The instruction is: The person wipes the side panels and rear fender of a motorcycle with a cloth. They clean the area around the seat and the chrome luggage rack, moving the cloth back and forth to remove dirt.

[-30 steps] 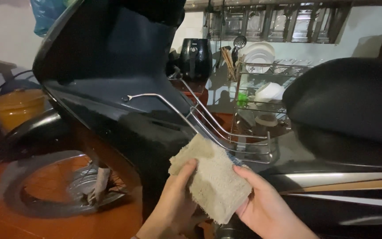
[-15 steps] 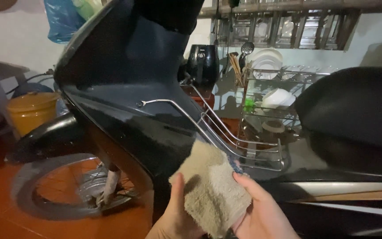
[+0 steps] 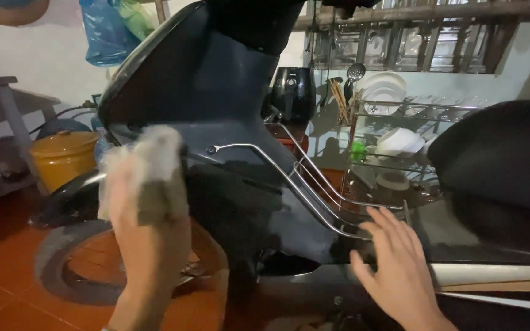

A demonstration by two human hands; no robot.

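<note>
A black scooter [image 3: 228, 110] fills the view, its dark front panel facing me and its black seat [image 3: 498, 153] at the right. My left hand [image 3: 145, 227] is raised and blurred, pressing a beige cloth [image 3: 148, 165] against the left edge of the front panel. My right hand [image 3: 394, 270] lies flat with fingers spread on the scooter's body near the floorboard. It sits just below the chrome wire rack [image 3: 314, 184] and holds nothing.
The front wheel [image 3: 69, 257] stands on an orange tiled floor at the lower left. A yellow pot [image 3: 62, 156] sits at the left. A dish rack [image 3: 394, 129] with white plates and bowls and a black appliance [image 3: 294, 92] are behind the scooter.
Both hands held the cloth near the rack. Now my left hand has carried it up and left onto the front panel, and my right hand has let go and rests flat.
</note>
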